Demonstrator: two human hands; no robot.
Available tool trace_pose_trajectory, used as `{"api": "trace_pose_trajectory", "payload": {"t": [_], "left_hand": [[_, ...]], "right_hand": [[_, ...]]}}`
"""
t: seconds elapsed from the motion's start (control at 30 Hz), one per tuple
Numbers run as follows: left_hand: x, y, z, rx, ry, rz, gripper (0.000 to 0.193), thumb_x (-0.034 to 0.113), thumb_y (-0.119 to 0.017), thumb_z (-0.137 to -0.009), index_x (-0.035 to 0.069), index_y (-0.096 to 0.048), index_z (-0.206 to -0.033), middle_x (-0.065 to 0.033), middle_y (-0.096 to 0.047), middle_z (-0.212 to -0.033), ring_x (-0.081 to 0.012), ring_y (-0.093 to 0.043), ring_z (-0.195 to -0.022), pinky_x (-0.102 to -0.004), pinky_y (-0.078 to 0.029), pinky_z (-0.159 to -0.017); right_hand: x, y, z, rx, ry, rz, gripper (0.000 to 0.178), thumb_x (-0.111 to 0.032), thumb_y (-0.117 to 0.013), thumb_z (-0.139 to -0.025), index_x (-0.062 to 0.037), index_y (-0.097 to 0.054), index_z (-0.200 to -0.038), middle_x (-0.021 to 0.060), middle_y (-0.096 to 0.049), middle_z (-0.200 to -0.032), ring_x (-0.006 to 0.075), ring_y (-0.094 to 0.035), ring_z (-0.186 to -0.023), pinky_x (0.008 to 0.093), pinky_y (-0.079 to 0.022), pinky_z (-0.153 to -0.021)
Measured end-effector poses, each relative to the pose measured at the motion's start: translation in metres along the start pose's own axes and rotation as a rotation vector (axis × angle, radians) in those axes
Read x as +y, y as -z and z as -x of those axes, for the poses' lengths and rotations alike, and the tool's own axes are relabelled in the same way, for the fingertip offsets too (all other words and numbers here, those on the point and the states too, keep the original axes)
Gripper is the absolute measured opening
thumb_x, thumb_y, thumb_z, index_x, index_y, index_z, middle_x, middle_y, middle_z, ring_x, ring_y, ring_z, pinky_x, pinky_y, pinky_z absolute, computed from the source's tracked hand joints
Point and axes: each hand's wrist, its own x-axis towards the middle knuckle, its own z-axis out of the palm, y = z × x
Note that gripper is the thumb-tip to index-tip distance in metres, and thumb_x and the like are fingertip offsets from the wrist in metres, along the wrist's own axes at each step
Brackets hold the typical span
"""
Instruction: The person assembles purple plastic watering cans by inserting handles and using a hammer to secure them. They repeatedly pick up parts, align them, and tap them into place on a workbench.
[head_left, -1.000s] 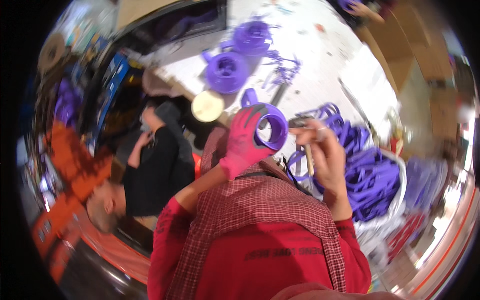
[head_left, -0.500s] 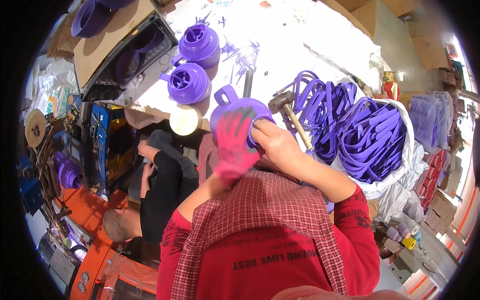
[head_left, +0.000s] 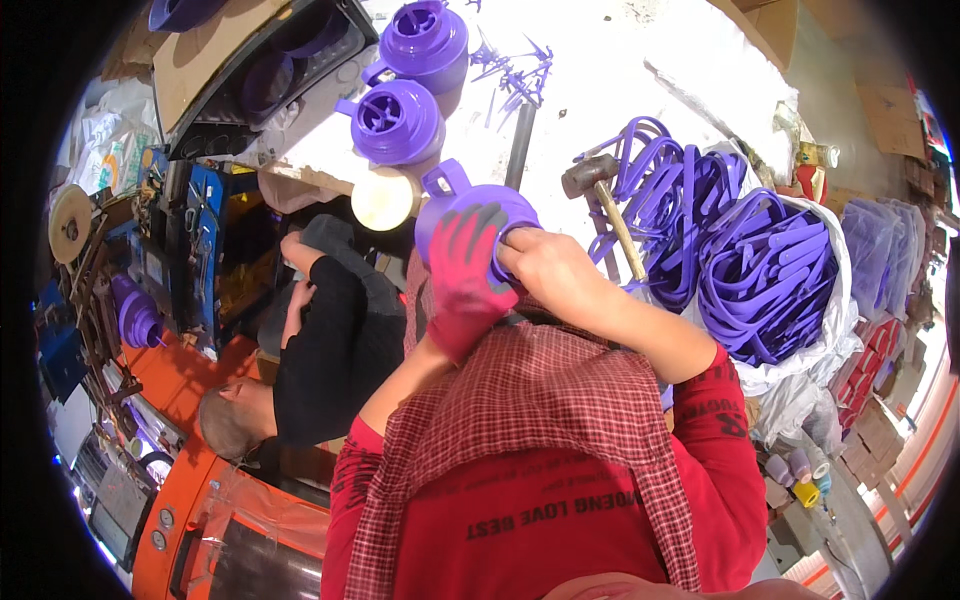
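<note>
My left hand (head_left: 465, 275), in a pink and grey glove, is wrapped around a purple plastic vessel (head_left: 505, 203) with a loop handle, close to my apron. My bare right hand (head_left: 550, 265) is closed at the vessel's open end, its fingertips out of sight at the rim; what they pinch, if anything, is hidden. Ahead on the white table, two similar purple vessels (head_left: 400, 125) stand with spoked pieces showing in their mouths. A mallet (head_left: 592, 176) with a wooden handle lies to the right, beside purple strap-like loops (head_left: 650, 215).
A white sack (head_left: 843, 270) full of purple straps stands at the right. Thin purple scraps (head_left: 520, 72) and a dark rod (head_left: 520, 145) are on the table. A pale round disc (head_left: 385, 198) sits at its near edge. Another person (head_left: 335, 340) in black sits at my left.
My view has shifted, so the table things appear higher and further right. Both hands stay on the purple vessel; my right fingers have shifted slightly at its rim.
</note>
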Motion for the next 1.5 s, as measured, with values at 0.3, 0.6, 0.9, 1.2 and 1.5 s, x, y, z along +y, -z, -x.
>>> {"api": "trace_pose_trajectory", "payload": {"t": [0.3,0.6,0.9,1.2,1.5], "left_hand": [[-0.017,-0.002,0.004,0.046,0.085,0.087,0.077,0.028,-0.086,-0.064,0.000,-0.058,-0.131,-0.0200,-0.059,-0.133,-0.0409,-0.053,-0.125,-0.0536,-0.038,-0.109],[-0.075,-0.013,0.017,0.097,0.125,0.164,0.082,0.030,-0.091,-0.061,0.003,-0.056,-0.131,-0.0171,-0.056,-0.135,-0.0393,-0.051,-0.128,-0.0532,-0.037,-0.113],[-0.117,-0.074,0.017,0.041,0.190,0.226,0.096,0.041,-0.091,-0.057,0.011,-0.050,-0.138,-0.0134,-0.048,-0.144,-0.0382,-0.041,-0.135,-0.0514,-0.034,-0.115],[-0.104,-0.084,0.013,-0.018,0.021,0.250,0.088,0.040,-0.088,-0.052,0.007,-0.060,-0.128,-0.0168,-0.053,-0.138,-0.0368,-0.042,-0.137,-0.0561,-0.029,-0.118],[-0.113,-0.076,-0.003,-0.095,0.127,0.234,0.089,0.047,-0.084,-0.060,0.012,-0.054,-0.136,-0.0109,-0.048,-0.145,-0.0316,-0.039,-0.139,-0.0534,-0.023,-0.120]], "right_hand": [[0.023,0.009,-0.014,-0.119,0.154,-0.175,0.025,-0.001,-0.065,-0.073,0.0004,-0.070,-0.098,0.0142,-0.063,-0.085,0.0332,-0.066,-0.082,0.0415,-0.055,-0.073],[0.192,-0.105,-0.083,-0.146,-0.107,0.249,0.039,-0.018,-0.069,-0.088,-0.0148,-0.064,-0.126,0.0090,-0.056,-0.139,0.0319,-0.041,-0.141,0.0651,-0.036,-0.109],[0.188,-0.058,-0.116,-0.053,-0.394,-0.030,0.022,-0.006,-0.070,-0.087,-0.0057,-0.073,-0.109,0.0128,-0.074,-0.098,0.0283,-0.071,-0.086,0.0366,-0.057,-0.078],[0.060,-0.139,-0.488,-0.101,0.529,0.414,0.029,-0.007,-0.057,-0.091,-0.0010,-0.064,-0.118,0.0148,-0.066,-0.115,0.0321,-0.067,-0.104,0.0414,-0.055,-0.087],[0.081,-0.206,-0.574,-0.411,0.448,0.827,0.023,-0.007,-0.057,-0.086,-0.0019,-0.072,-0.102,0.0158,-0.074,-0.103,0.0328,-0.072,-0.095,0.0416,-0.057,-0.079]]}}
